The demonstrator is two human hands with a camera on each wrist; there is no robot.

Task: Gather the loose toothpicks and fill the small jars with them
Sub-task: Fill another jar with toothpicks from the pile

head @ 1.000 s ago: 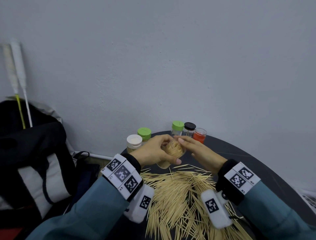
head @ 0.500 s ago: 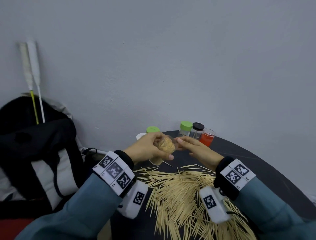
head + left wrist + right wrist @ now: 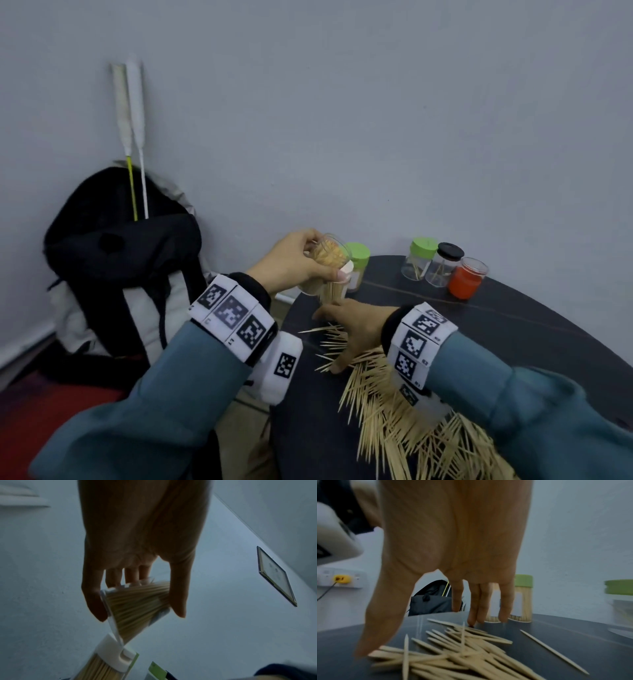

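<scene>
While the left hand (image 3: 291, 263) grips a clear lidless jar (image 3: 330, 255) packed with toothpicks, held tilted above the table edge, the right hand (image 3: 356, 325) reaches down, fingers (image 3: 477, 605) spread, over the loose toothpick pile (image 3: 404, 411) on the dark round table (image 3: 513, 342). Two filled capped jars behind; two near-empty jars (image 3: 419, 260) and an orange jar (image 3: 467, 277) farther right.

Left hand (image 3: 291, 265) grips a toothpick-packed jar (image 3: 327, 255) (tilted); right hand (image 3: 356, 325) spreads over loose toothpicks (image 3: 411, 411).
</scene>
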